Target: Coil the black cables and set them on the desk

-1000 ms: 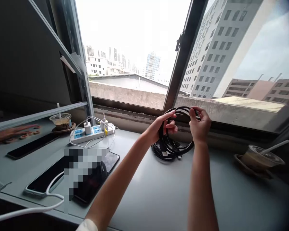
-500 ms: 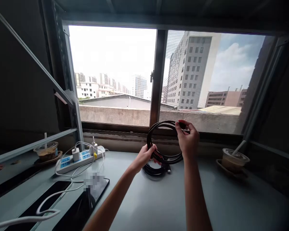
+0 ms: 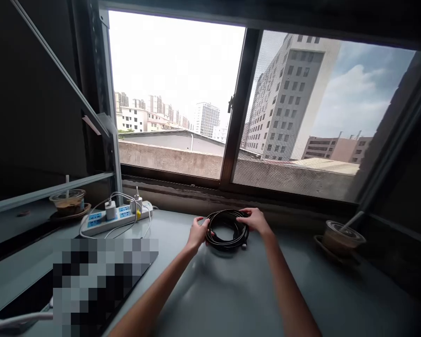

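Observation:
A black cable coil point(image 3: 220, 244) lies low over the grey table near the window side, roughly level, on or just above a second coil that it mostly hides. My left hand point(image 3: 197, 232) grips the coil's left side, thumb on top. On the opposite side, my right hand point(image 3: 255, 220) has its fingers closed over the upper right part of the loops. A cable connector point(image 3: 244, 245) with a pale tip pokes out at the lower right; which coil it belongs to I cannot tell.
A white power strip point(image 3: 107, 226) with plugged-in chargers and white cords stands at the left. Lidded drink cups with straws sit at the left point(image 3: 67, 203) and right point(image 3: 344, 238). Dark flat devices at the lower left are partly pixelated. A window frame point(image 3: 228, 159) rises behind the table.
The held coil has come down from upright in the air to lying level over the other coil. Both hands have lowered with it, and the right hand has moved left. The view has tilted.

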The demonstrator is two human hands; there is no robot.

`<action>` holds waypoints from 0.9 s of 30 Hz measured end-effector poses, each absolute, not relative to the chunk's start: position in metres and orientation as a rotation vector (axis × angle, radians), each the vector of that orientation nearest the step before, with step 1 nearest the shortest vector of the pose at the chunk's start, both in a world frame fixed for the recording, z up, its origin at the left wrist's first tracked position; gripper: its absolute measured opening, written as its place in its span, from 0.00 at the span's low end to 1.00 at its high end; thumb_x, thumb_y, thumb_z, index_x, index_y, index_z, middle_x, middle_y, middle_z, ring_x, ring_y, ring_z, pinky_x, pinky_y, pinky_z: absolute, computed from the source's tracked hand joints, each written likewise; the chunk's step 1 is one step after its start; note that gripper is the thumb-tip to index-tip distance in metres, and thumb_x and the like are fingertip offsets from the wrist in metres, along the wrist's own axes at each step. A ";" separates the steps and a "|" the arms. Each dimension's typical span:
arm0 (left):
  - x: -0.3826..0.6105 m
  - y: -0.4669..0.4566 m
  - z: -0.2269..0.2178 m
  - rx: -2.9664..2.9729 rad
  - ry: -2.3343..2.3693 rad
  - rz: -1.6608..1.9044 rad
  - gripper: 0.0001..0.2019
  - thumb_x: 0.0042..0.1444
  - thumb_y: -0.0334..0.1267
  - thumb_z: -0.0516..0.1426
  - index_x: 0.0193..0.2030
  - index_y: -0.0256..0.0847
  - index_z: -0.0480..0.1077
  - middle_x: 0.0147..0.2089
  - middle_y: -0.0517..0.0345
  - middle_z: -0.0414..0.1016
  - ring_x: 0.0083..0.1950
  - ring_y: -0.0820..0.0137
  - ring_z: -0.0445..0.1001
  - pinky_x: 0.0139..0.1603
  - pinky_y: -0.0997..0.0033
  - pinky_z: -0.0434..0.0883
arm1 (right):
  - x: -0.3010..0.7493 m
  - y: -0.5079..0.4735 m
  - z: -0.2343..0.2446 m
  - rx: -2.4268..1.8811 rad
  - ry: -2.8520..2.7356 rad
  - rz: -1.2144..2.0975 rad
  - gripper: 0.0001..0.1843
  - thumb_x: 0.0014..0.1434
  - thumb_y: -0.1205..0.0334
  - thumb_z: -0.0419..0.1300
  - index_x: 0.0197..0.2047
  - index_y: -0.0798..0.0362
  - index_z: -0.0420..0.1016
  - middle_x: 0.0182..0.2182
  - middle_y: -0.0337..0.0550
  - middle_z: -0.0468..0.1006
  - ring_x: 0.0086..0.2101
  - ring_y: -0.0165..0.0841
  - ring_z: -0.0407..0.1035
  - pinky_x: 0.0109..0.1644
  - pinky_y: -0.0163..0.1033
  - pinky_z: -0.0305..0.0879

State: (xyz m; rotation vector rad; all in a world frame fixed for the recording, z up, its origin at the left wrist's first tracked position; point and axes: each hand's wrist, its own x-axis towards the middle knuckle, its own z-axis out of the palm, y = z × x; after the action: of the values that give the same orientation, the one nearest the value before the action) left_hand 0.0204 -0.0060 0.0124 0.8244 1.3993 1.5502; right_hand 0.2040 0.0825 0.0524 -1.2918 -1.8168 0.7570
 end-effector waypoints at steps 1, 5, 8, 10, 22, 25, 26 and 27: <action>0.019 -0.007 0.011 0.803 1.397 1.552 0.26 0.53 0.40 0.56 0.55 0.33 0.53 0.18 0.63 0.69 0.09 0.74 0.59 0.12 0.76 0.50 | 0.203 0.085 0.048 -1.311 -1.833 0.776 0.18 0.41 0.69 0.67 0.40 0.59 0.78 0.34 0.49 0.75 0.21 0.29 0.69 0.14 0.27 0.62; 0.018 -0.011 0.011 0.741 1.255 1.569 0.28 0.55 0.41 0.56 0.58 0.35 0.48 0.27 0.58 0.72 0.15 0.77 0.63 0.16 0.77 0.57 | 0.201 0.092 0.040 -1.347 -1.844 0.781 0.20 0.46 0.67 0.66 0.45 0.59 0.75 0.37 0.48 0.75 0.26 0.29 0.70 0.16 0.26 0.63; 0.018 -0.010 0.015 0.737 1.093 1.598 0.26 0.58 0.39 0.53 0.59 0.35 0.47 0.37 0.51 0.73 0.21 0.79 0.65 0.22 0.78 0.63 | 0.203 0.098 0.037 -1.351 -1.817 0.735 0.20 0.49 0.67 0.65 0.46 0.58 0.74 0.36 0.46 0.75 0.28 0.30 0.70 0.18 0.26 0.63; 0.018 -0.010 0.016 0.753 1.023 1.618 0.26 0.57 0.36 0.54 0.59 0.36 0.48 0.40 0.50 0.72 0.24 0.80 0.66 0.25 0.79 0.64 | 0.205 0.101 0.035 -1.357 -1.807 0.726 0.18 0.50 0.66 0.65 0.46 0.58 0.73 0.36 0.45 0.75 0.29 0.29 0.70 0.19 0.26 0.64; 0.014 -0.005 0.000 0.934 1.016 1.593 0.30 0.48 0.42 0.63 0.57 0.39 0.59 0.43 0.52 0.73 0.31 0.78 0.69 0.34 0.78 0.67 | 0.206 0.112 0.013 -1.424 -1.845 0.703 0.18 0.54 0.64 0.65 0.49 0.57 0.70 0.39 0.45 0.74 0.32 0.30 0.71 0.32 0.35 0.72; 0.011 0.002 -0.013 0.930 1.093 1.611 0.29 0.56 0.45 0.55 0.62 0.39 0.52 0.41 0.53 0.72 0.27 0.79 0.68 0.32 0.76 0.67 | 0.200 0.112 0.002 -1.431 -1.857 0.620 0.18 0.54 0.63 0.65 0.49 0.55 0.71 0.42 0.46 0.74 0.40 0.35 0.70 0.44 0.44 0.71; 0.011 0.003 -0.018 0.939 1.124 1.614 0.28 0.58 0.46 0.53 0.62 0.39 0.51 0.40 0.54 0.72 0.25 0.80 0.67 0.30 0.76 0.67 | 0.198 0.110 -0.002 -1.439 -1.860 0.594 0.18 0.54 0.63 0.65 0.49 0.54 0.72 0.43 0.46 0.74 0.42 0.36 0.69 0.47 0.46 0.69; 0.011 0.005 -0.021 0.959 1.155 1.616 0.28 0.58 0.46 0.52 0.62 0.38 0.51 0.37 0.55 0.71 0.23 0.80 0.65 0.29 0.76 0.66 | 0.195 0.109 -0.005 -1.447 -1.864 0.570 0.18 0.54 0.64 0.64 0.49 0.54 0.72 0.43 0.46 0.74 0.44 0.37 0.68 0.49 0.48 0.67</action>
State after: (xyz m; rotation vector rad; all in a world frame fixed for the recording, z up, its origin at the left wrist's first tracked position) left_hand 0.0109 0.0049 -0.0210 0.9590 1.1552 1.6162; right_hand 0.1950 0.1088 -0.0054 -1.4466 -1.8640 0.5702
